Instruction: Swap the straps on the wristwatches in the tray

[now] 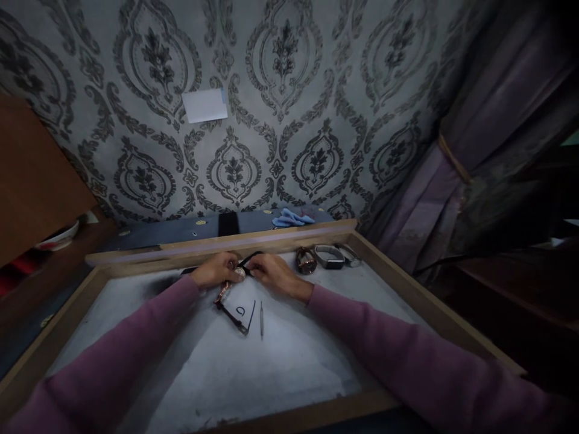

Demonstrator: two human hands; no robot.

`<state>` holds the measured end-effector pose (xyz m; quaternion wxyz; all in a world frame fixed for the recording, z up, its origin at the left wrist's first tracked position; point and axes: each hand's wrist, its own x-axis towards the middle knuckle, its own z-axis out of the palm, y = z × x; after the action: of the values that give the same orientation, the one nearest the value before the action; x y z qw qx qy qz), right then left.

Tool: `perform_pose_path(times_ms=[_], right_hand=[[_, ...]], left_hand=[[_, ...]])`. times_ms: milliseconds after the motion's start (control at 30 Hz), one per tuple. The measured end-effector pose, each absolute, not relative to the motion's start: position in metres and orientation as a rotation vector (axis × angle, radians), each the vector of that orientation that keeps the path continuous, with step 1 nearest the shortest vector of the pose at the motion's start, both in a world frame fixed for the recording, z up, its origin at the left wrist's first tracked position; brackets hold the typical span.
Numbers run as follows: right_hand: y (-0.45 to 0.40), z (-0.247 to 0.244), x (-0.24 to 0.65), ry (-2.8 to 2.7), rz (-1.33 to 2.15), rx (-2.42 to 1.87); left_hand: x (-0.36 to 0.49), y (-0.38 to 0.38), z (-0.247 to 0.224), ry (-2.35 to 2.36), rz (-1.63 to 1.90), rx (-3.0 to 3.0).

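Near the far side of a shallow wood-framed tray, my left hand is closed around a small round watch, its pale face showing at the fingertips. My right hand pinches a black watch strap right beside it. Below my left hand lies a rose-gold watch part, joined to a dark strap with a buckle. A small black ring, a thin dark rod and a slim metal tool rest on the white surface.
To the right in the tray sit a brown-and-gold watch, a grey-banded watch and another watch. Behind the rim lies a blue cloth. A wooden cabinet stands left; a tied curtain hangs right.
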<state>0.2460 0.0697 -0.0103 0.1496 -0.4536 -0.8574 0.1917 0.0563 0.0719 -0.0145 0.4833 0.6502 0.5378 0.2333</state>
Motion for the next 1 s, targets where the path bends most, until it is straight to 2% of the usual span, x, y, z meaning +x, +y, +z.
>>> perform_pose_path(times_ms=[733, 1000], right_hand=[[0.078, 0.018, 0.264, -2.794, 0.538, -1.028], [0.075, 0.017, 0.263, -2.833, 0.477, -1.054]], left_hand=[[0.065, 0.062, -0.012, 1.342, 0.749, 1.352], [0.067, 0.06, -0.018, 1.326, 0.78, 1.39]])
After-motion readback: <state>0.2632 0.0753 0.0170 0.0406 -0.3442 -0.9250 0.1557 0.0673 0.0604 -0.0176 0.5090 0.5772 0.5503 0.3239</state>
